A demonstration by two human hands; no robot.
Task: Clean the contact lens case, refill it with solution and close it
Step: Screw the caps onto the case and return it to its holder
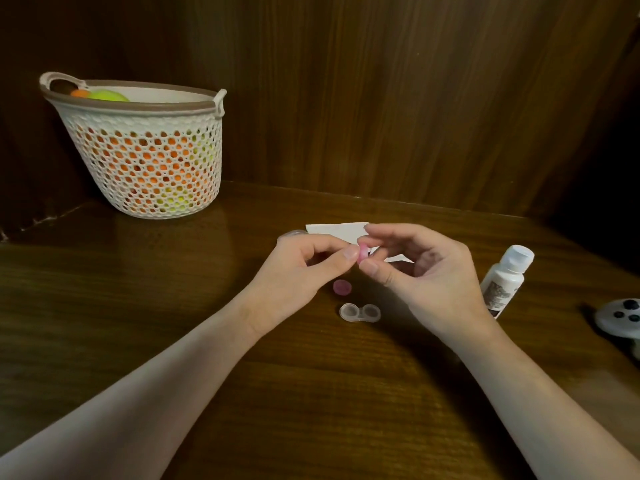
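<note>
The clear plastic two-well contact lens case point(360, 312) lies uncapped on the dark wooden table point(173, 323), both wells facing up, below and between the two hands. Just beyond it, touching nothing, a small round pink cap point(342, 287) rests flat on the wood. A second pink cap point(363, 253) is held above the table — the left hand point(298, 271) pinches it between thumb and forefinger, and the right hand point(429, 275) grips it from the other side with thumb and fingertips, its other fingers loosely curled. Behind the hands lies a white paper tissue point(339, 230), partly hidden by them. To the right stands a white plastic solution bottle point(507, 278), cap on, leaning in the wide view. Far left — well apart — sits a white perforated basket point(149, 147) holding orange and green balls.
</note>
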